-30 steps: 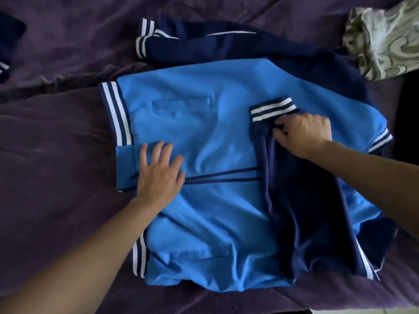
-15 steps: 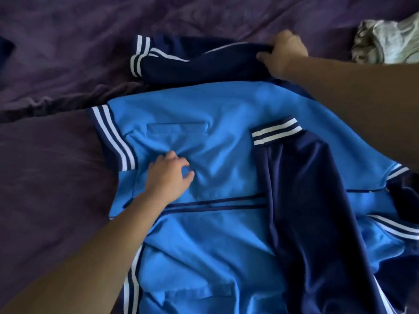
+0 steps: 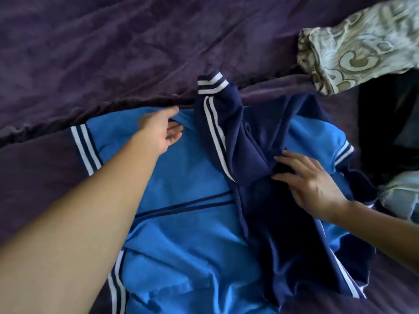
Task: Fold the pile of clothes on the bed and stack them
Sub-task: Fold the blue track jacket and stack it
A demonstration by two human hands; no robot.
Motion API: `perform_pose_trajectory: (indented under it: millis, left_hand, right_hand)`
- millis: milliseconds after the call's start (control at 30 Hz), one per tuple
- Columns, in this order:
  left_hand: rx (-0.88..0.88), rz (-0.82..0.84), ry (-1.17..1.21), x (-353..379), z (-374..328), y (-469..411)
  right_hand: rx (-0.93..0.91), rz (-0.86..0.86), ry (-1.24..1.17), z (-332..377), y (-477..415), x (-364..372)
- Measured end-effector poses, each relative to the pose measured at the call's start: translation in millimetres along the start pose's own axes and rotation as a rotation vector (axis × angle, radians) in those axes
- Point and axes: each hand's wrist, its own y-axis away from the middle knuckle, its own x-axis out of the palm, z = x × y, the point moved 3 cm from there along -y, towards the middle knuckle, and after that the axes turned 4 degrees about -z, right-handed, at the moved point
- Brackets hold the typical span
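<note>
A light-blue jacket (image 3: 181,211) with navy sleeves and white stripes lies spread on the purple bed. Its far navy sleeve (image 3: 226,123) with a striped cuff is bunched across the upper middle of the jacket body. My left hand (image 3: 158,132) reaches over the jacket's far edge with relaxed fingers, blurred, just left of that sleeve. My right hand (image 3: 310,184) lies flat with spread fingers on the navy sleeve fabric folded over the jacket's right side.
The purple bedspread (image 3: 113,53) is creased all round the jacket. A patterned beige-green cloth (image 3: 353,46) lies at the far right. A pale blue garment (image 3: 399,196) shows at the right edge beside a dark gap off the bed.
My right hand has drawn the far navy sleeve in over the jacket and now presses on the folded sleeve. My left hand moved from the chest to the jacket's far edge.
</note>
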Motion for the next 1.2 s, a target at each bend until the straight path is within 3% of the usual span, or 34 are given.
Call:
perform_pose_trajectory:
  millis: [100,200,333,400,500,600,667,733,800,900,967,1033,1200]
  left_hand:
    - [0.563,-0.364,-0.544,6.6,-1.9,11.1]
    - [1.041,-0.276,-1.021,40.7,-21.6,25.4]
    - [1.168,-0.043,-1.582,86.6,-32.2,26.1]
    - [1.159,-0.081,-1.570,88.8,-27.7,34.8]
    - [1.183,-0.224,-1.342,62.5,-5.0,68.0]
    - [1.000,-0.234,-1.136,12.0,42.4,97.0]
    - [0.630,-0.044,-0.855,-19.0,87.9,108.5]
    - [0.133,0.218,-0.513,-35.1,145.5,129.0]
    - [-0.136,0.379,-0.403,-32.7,200.7,154.5]
    - [-0.196,0.449,-0.538,-6.7,259.5,181.0]
    - [-0.171,0.398,-0.567,9.9,279.7,183.9]
    - [-0.106,0.302,-0.535,18.0,283.8,180.7]
    - [-0.090,0.377,-0.467,19.9,270.7,180.9]
  right_hand:
    - [0.506,-0.166,-0.313,-15.0,12.3,3.2]
    - [0.779,-0.158,-0.483,-21.7,5.8,8.6]
    - [0.778,-0.141,-0.441,-23.5,-16.9,12.4]
    - [0.866,-0.070,-0.597,-29.1,-28.9,19.3]
    - [0.970,-0.014,-0.780,-39.4,-51.0,23.3]
    - [0.983,-0.158,-0.792,-48.1,-83.1,5.2]
    - [0.986,-0.349,-0.874,-52.0,-104.6,-17.5]
    - [0.985,-0.486,-0.954,-52.3,-118.2,-38.5]
    - [0.992,-0.504,-0.945,-50.2,-119.5,-47.9]
    - [1.045,-0.262,-1.053,-34.1,-91.5,-33.1]
    - [1.080,-0.001,-1.098,-20.5,-55.6,-11.6]
    - [1.058,0.152,-1.041,-10.6,-19.7,10.8]
    - [0.937,-0.107,-0.718,5.7,7.3,26.8]
